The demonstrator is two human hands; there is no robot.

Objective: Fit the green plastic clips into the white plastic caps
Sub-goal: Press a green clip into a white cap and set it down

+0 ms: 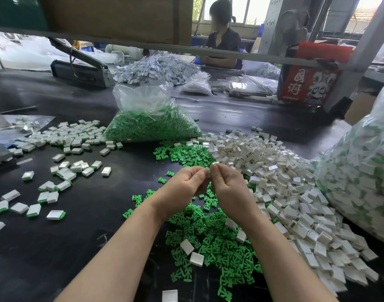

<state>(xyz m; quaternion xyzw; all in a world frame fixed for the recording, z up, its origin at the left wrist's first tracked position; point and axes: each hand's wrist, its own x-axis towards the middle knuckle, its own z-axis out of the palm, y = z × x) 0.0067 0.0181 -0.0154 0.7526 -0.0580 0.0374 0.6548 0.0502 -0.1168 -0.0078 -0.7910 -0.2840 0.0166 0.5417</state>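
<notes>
Green plastic clips (210, 236) lie heaped on the dark desk (121, 171) beneath both hands, white plastic caps (295, 192) piled rightward within reach; right hand (227, 184) pinches one white cap (215, 164), left hand (184, 184) curls against it, contents hidden

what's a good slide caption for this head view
Both hands pinch a small white plastic cap above loose green plastic clips.
</notes>
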